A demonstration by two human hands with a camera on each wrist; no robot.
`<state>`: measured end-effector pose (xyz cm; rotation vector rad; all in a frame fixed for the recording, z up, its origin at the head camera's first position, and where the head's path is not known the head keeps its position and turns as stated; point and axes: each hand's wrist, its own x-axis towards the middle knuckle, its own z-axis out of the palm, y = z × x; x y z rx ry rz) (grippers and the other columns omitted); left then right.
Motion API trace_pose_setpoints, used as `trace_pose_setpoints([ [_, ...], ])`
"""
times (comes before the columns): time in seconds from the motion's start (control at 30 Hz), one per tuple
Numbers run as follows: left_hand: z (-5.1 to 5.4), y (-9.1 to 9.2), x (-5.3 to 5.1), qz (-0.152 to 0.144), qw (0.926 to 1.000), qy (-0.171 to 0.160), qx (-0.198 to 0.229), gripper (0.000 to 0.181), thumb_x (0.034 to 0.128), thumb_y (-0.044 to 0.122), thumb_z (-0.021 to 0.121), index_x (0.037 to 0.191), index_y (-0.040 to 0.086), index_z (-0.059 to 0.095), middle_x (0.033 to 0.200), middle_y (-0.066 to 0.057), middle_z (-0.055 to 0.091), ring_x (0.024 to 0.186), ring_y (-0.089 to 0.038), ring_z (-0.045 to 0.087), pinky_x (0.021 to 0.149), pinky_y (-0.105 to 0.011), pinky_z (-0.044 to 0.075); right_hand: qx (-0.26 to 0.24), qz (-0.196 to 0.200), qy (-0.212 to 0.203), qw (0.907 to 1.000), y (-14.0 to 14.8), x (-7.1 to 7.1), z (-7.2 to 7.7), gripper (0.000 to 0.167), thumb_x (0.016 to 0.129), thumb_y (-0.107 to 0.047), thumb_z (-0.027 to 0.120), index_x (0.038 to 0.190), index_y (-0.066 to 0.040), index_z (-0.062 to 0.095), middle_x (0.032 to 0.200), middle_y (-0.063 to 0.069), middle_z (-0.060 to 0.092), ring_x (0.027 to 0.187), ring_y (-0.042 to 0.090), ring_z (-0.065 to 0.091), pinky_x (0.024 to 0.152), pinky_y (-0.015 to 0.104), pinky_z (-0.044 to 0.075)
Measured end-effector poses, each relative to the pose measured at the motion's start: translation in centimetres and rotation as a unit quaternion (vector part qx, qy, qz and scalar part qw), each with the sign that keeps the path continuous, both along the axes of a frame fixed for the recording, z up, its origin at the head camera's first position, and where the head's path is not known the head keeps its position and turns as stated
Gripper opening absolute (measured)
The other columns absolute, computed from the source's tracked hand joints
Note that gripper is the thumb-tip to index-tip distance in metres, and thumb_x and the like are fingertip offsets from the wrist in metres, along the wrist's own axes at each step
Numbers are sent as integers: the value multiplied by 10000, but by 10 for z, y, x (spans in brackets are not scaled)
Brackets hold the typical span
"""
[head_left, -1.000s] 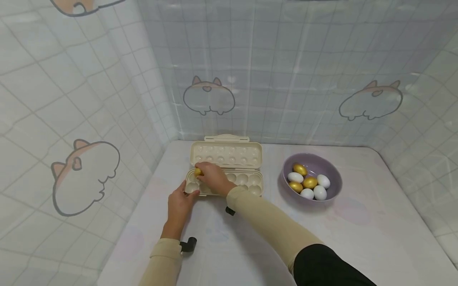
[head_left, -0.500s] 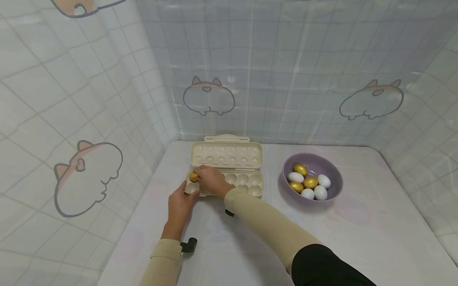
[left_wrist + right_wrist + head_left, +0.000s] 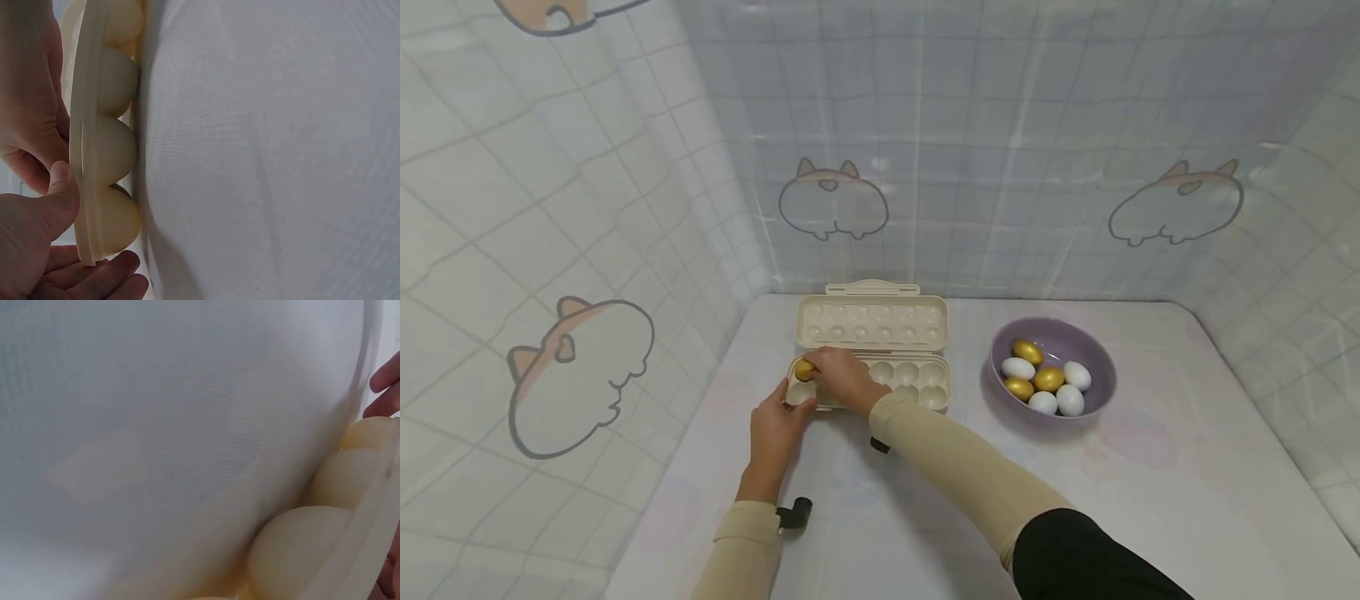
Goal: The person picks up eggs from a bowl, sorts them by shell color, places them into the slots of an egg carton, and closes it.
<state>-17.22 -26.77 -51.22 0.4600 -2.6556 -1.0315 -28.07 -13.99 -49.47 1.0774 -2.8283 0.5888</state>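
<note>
A cream egg carton (image 3: 934, 383) lies on the table, its lid (image 3: 872, 323) folded back behind it. My right hand (image 3: 844, 377) reaches over the carton and pinches a golden egg (image 3: 805, 370) at the back left cup. At the carton's front left corner my left hand (image 3: 775, 427) grips the edge. In the left wrist view, the left thumb and fingers (image 3: 59, 206) lie around the end of the carton (image 3: 87, 156), with the right hand (image 3: 31, 94) above the tray. The right wrist view shows the carton's rounded underside (image 3: 300, 550).
To the right of the carton stands a purple bowl (image 3: 1101, 392) holding several golden and white eggs. Curtains with a grid pattern (image 3: 955, 167) rise behind the white table (image 3: 880, 533) and along its left and right sides.
My right hand has moved slightly left and down with the golden egg, bringing it to the back left cup. My left hand keeps its grip on the corner.
</note>
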Motion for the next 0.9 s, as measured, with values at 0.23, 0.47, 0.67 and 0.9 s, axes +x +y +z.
trace_pose_setpoints([
  [0.23,-1,0,-2,-57,10000,-33,-51,806,890,304,862,1512,-69,510,1361,-300,653,1291,-451,655,1071,-599,539,-409,248,137,9988,11,-7,0,282,1052,-284,671,1301,-160,716,1237,-39,780,1116,106,733,975,270,592],
  [0.47,1,-1,-2,-41,10000,-63,-65,791,894,293,852,1512,-64,512,1401,-302,623,1335,-475,615,1118,-608,504,-567,-145,-559,9967,27,-12,21,476,1042,-378,675,1468,-168,640,1393,6,730,1306,191,691,1111,306,552],
  [0.67,2,-3,-2,-56,9998,-196,-64,798,909,305,837,1531,-55,490,1447,-296,590,1370,-476,587,1150,-600,481,-690,-492,-923,9921,43,-14,34,547,1026,-467,672,1509,-220,604,1448,23,690,1332,212,675,1140,346,537],
  [0.9,1,-8,-3,-103,9996,-247,-18,771,927,295,818,1539,-36,487,1457,-285,583,1390,-471,569,1171,-595,461,-1200,-396,-832,9885,69,-17,38,553,1027,-455,675,1499,-172,614,1458,26,682,1327,198,679,1131,347,545],
])
